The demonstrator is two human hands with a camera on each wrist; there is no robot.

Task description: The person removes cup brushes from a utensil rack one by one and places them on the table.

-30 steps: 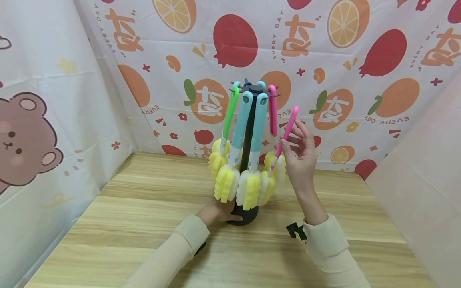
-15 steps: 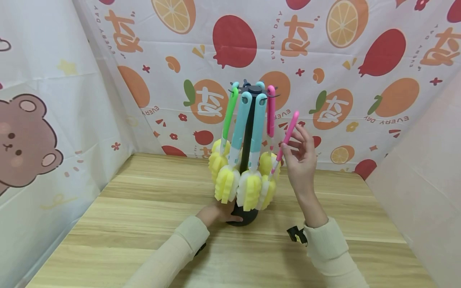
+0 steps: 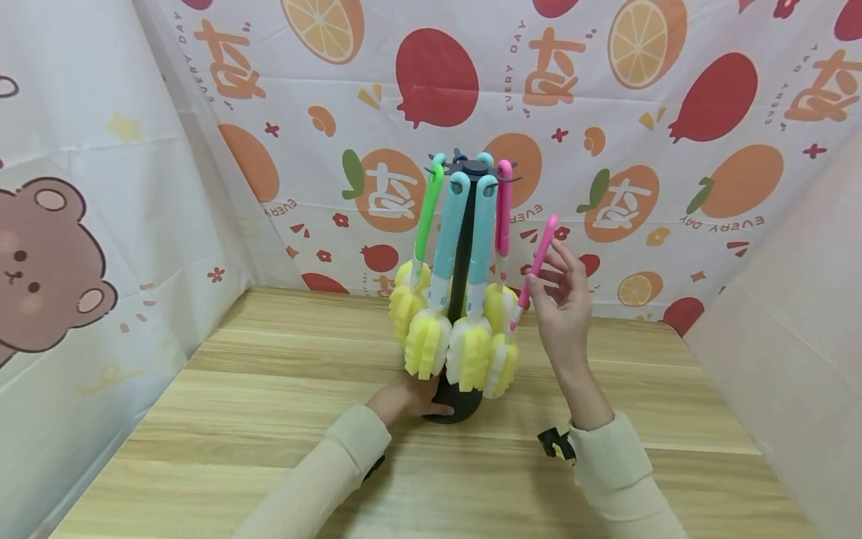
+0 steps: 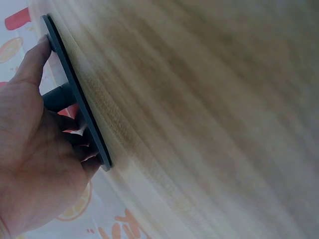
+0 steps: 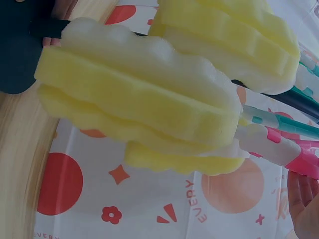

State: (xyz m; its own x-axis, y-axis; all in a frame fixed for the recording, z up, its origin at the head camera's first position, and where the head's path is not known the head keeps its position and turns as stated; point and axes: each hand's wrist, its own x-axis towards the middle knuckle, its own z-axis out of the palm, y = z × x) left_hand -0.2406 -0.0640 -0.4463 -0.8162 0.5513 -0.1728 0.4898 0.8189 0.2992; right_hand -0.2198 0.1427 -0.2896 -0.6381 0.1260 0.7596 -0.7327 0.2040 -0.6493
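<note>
In the head view my left hand (image 3: 412, 394) presses on the round black base (image 3: 461, 404) of an upright rack. The left wrist view has its thumb and fingers spread on the base plate (image 4: 79, 89), either side of the post (image 4: 59, 97). My right hand (image 3: 564, 299) pinches the pink handle of a sponge bottle brush (image 3: 541, 253) between thumb and fingers. This handle slants away from the rack's hooks, its top free. Its yellow and white sponge head (image 5: 144, 94) hangs low beside the other heads, filling the right wrist view.
More sponge brushes hang on the rack's top hooks (image 3: 474, 168): a green one (image 3: 428, 213), a blue one (image 3: 453, 224), another blue one (image 3: 483, 232) and a pink one (image 3: 503, 217). The wooden table (image 3: 269, 419) meets a fruit-printed cloth (image 3: 303, 172) behind.
My right hand has lowered the pink brush slightly, and its sponge head has come further from the pink brush hanging behind. My left hand stays on the base.
</note>
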